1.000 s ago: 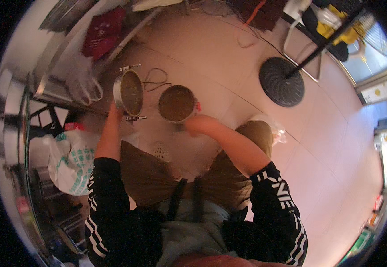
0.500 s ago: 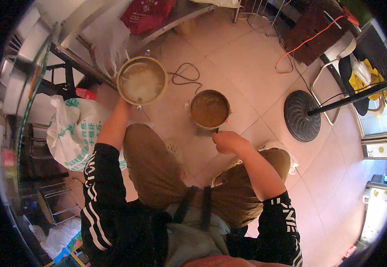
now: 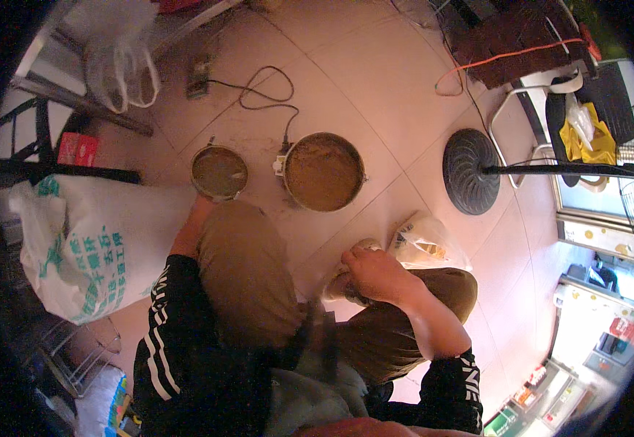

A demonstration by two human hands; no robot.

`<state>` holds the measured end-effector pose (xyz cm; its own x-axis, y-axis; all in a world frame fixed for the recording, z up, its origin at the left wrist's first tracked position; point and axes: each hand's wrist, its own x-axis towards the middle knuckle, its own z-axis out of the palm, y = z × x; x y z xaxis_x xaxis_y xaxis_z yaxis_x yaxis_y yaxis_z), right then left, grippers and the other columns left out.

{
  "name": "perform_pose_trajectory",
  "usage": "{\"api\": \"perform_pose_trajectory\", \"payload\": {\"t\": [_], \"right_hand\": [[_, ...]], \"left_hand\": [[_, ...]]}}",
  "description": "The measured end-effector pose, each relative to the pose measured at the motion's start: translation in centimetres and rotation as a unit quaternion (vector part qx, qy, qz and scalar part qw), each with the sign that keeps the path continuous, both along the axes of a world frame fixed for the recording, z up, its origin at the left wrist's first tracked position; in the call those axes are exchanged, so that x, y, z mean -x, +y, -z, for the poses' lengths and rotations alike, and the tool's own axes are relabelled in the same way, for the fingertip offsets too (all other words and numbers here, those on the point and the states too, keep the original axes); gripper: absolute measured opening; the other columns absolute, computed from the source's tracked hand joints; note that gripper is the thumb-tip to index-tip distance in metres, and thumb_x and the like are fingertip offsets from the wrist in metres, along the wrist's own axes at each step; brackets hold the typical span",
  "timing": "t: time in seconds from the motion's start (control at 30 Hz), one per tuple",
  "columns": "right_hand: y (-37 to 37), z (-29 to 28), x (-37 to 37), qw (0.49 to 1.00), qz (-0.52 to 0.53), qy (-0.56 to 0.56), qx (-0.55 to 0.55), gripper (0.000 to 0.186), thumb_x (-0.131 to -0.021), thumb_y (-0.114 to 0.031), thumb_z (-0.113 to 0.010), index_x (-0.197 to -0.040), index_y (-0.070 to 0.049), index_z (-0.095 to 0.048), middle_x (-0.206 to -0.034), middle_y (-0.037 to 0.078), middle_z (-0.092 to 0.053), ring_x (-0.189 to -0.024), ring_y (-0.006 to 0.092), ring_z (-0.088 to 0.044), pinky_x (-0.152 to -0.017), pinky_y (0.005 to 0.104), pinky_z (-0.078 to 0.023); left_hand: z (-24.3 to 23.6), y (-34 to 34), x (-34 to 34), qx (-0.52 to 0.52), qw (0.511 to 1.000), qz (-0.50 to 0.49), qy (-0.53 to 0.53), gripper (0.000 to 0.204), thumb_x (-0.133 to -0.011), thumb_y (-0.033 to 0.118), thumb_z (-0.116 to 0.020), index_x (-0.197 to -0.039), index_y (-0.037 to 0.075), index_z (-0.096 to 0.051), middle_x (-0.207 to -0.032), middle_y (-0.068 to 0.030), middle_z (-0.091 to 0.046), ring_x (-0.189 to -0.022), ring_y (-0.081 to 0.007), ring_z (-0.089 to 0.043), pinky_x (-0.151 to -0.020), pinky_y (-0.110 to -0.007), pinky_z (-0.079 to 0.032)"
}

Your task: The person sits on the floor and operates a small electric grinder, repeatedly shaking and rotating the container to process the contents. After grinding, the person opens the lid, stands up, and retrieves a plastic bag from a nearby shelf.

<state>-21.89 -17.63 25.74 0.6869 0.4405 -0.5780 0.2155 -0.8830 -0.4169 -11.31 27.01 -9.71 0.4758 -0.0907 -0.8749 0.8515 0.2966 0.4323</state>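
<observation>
A round metal pot (image 3: 324, 173) of brown powder stands on the floor, a cord and plug at its left side. Left of it is a shallow round metal lid (image 3: 219, 173) with a dull, pale inside and small clips on its rim. My left hand (image 3: 200, 210) grips the lid's near edge, its fingers mostly hidden behind the lid and my knee. My right hand (image 3: 373, 272) is by my right knee, fingers curled round something that I cannot make out. Beside it on the floor lies a translucent plastic bag (image 3: 428, 244) with something yellowish inside.
A large white sack with green print (image 3: 106, 251) stands at the left, near a red box (image 3: 78, 149). A dark cord (image 3: 269, 104) loops behind the pot. The black round base of a stand (image 3: 471, 172) is at the right, with a chair frame (image 3: 515, 138) beyond.
My right hand has let go of the pot and drawn back toward my right knee. My left hand has lowered the lid toward the floor. The view has shifted, showing more of the sack.
</observation>
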Motion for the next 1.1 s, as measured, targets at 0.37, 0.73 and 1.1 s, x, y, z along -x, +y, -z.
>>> {"api": "perform_pose_trajectory", "payload": {"t": [0.37, 0.73, 1.1], "right_hand": [[-0.7, 2.6, 0.0, 0.996, 0.032, 0.078, 0.008, 0.028, -0.080, -0.019, -0.064, -0.100, 0.000, -0.057, -0.088, 0.021, -0.065, -0.087, 0.0376, -0.064, -0.073, 0.0481, -0.053], [-0.5, 3.3, 2.0, 0.997, 0.042, 0.053, 0.024, 0.033, -0.075, -0.016, -0.065, -0.102, 0.001, -0.058, -0.097, 0.020, -0.062, -0.092, 0.0368, -0.063, -0.075, 0.0444, -0.051], [-8.0, -4.8, 1.9, 0.955, 0.225, -0.156, -0.109, 0.032, -0.079, -0.007, -0.061, -0.110, 0.000, -0.056, -0.102, 0.017, -0.063, -0.093, 0.0336, -0.061, -0.079, 0.0409, -0.050]], "left_hand": [[5.9, 0.0, -0.3, -0.022, 0.998, 0.044, 0.046, 0.059, -0.089, 0.046, -0.057, -0.132, 0.007, -0.048, -0.125, -0.0114, -0.056, -0.109, -0.0284, -0.056, -0.091, -0.041, -0.047], [7.6, -1.9, -2.5, -0.025, 0.998, 0.055, 0.026, 0.057, -0.090, 0.045, -0.055, -0.132, 0.006, -0.048, -0.124, -0.0111, -0.056, -0.109, -0.0280, -0.056, -0.091, -0.041, -0.047], [4.6, -2.5, -4.4, -0.032, 0.998, 0.043, -0.026, 0.055, -0.091, 0.044, -0.054, -0.131, 0.006, -0.049, -0.124, -0.0108, -0.056, -0.108, -0.0275, -0.056, -0.090, -0.040, -0.047]]}}
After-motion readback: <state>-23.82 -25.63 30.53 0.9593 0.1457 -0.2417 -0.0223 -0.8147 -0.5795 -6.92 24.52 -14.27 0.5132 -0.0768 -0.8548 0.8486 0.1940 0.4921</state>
